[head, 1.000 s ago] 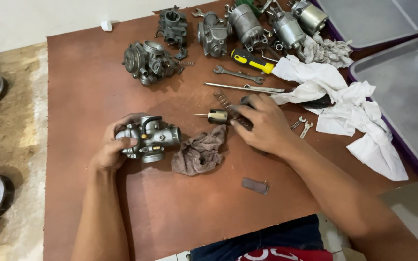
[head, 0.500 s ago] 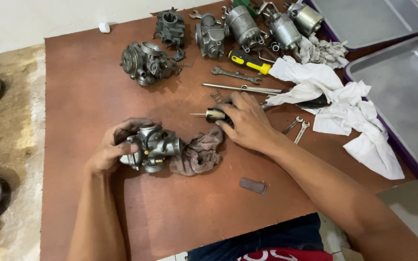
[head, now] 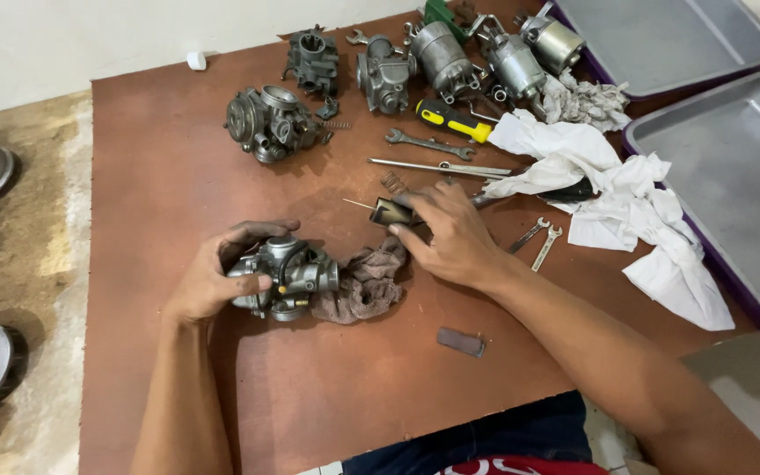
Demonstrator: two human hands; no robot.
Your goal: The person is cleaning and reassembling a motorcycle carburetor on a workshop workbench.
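Note:
My left hand (head: 213,277) grips a grey metal carburetor (head: 292,274) that rests on the brown table (head: 160,176), next to a crumpled brown rag (head: 364,286). My right hand (head: 450,236) lies just right of the rag and pinches a small dark brass-coloured cylinder (head: 392,212) with a thin needle sticking out to its left. The cylinder sits just above the table, close to a small coil spring (head: 393,183).
Several other carburetors (head: 270,123) line the table's far side, with a yellow-handled screwdriver (head: 452,120), wrenches (head: 428,144), a long rod (head: 437,166) and white cloths (head: 609,193). Two grey trays (head: 732,158) stand at the right. A small flat dark piece (head: 461,341) lies near the front edge.
My right hand has lifted and turned slightly with the small cylinder. My left hand has kept hold of the carburetor and shifted it a little against the rag.

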